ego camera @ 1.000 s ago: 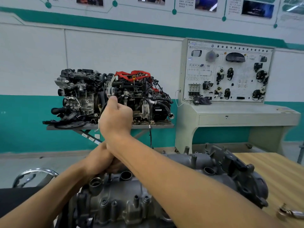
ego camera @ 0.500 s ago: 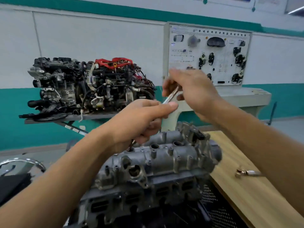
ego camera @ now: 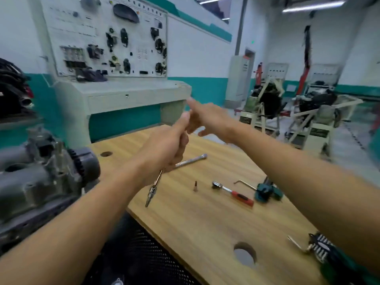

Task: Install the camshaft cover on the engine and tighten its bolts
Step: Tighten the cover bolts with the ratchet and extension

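Head view. The left hand is clenched round a slim driver, thumb up. The driver's tip hangs over the table edge, well clear of any bolt, so I'd say it is being carried, not worked. The right hand is just beyond it, fingers loose and spread, grasping nothing; blur hides whether the two touch. The engine sits left of the left forearm with the cover apparently on top, its seating too blurred to judge. A bar, bit and ratchet lie under the hands, handy for a tool change.
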Demonstrator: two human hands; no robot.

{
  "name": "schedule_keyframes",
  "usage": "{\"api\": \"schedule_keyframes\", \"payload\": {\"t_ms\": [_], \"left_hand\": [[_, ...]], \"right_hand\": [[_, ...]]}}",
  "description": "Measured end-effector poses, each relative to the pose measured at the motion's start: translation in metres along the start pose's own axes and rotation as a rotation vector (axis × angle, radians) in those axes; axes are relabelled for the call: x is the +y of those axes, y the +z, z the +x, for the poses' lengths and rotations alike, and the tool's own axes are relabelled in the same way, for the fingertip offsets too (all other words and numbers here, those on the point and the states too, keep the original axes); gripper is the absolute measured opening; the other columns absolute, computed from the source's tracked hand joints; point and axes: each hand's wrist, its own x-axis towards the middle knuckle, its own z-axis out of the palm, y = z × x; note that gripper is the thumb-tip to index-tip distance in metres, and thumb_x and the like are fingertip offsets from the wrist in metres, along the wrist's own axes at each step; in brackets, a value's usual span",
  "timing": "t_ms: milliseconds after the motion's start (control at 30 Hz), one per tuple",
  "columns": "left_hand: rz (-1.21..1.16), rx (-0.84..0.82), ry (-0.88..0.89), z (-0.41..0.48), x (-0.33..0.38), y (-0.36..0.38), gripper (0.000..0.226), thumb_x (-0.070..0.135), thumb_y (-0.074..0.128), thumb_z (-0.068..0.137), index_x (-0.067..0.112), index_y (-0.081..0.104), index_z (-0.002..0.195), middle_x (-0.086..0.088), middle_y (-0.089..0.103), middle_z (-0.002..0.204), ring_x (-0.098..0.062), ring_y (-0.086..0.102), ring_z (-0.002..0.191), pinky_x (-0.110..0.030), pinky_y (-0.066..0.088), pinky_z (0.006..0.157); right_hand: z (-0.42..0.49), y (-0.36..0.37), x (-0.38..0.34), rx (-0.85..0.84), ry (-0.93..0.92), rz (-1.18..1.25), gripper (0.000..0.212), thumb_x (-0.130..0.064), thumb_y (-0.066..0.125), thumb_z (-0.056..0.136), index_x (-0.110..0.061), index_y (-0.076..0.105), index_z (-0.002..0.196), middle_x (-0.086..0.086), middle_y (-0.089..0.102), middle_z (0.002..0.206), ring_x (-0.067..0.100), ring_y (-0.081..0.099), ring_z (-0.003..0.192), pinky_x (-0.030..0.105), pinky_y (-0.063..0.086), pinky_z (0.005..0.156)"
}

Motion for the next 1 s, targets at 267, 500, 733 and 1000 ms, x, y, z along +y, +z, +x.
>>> {"api": "schedule_keyframes", "payload": {"t_ms": [267,500,733,1000], "left_hand": [[-0.461,-0.048,-0.223,0.021,-0.048,-0.010,0.060,0.068,0.038,0.095,0.022,0.034,0.056,0.004,0.021,0.051,-0.011,0.019,0.043,-0.024,0.013,0.042],[-0.415,-0.115,-0.249,0.013,-0.061,-0.042,0.040,0.037,0.038,0.097,0.017,0.051,0.065,0.004,0.027,0.049,-0.008,0.022,0.036,-0.016,0.018,0.032],[-0.231,-0.085,-0.221,-0.022,-0.029,-0.071,0.035,0.034,0.038,0.100,0.015,0.056,0.077,0.004,0.030,0.048,-0.006,0.022,0.034,-0.012,0.018,0.032],[-0.141,0.087,-0.106,-0.101,0.035,-0.130,0.063,0.084,0.041,0.075,0.024,0.048,0.057,0.006,0.019,0.054,-0.009,0.013,0.042,-0.015,0.011,0.036]], "right_hand": [[-0.008,0.026,0.165,-0.271,0.411,-1.006,0.029,-0.033,0.062,0.089,-0.014,0.051,0.071,0.004,0.055,0.079,0.026,0.055,0.075,0.030,0.044,0.065],[-0.025,0.040,0.214,-0.082,0.307,-0.858,0.019,-0.015,0.048,0.093,-0.021,0.062,0.103,0.006,0.062,0.106,0.027,0.059,0.090,0.036,0.049,0.073],[-0.036,0.036,0.079,0.105,-0.245,-0.296,0.032,-0.016,0.059,0.098,-0.044,0.068,0.110,-0.012,0.058,0.068,0.000,0.049,0.061,0.013,0.039,0.057],[-0.058,0.088,-0.098,-0.143,-0.758,0.075,0.037,-0.006,0.061,0.096,-0.019,0.063,0.131,-0.010,0.074,0.097,0.007,0.068,0.083,0.020,0.053,0.077]]}}
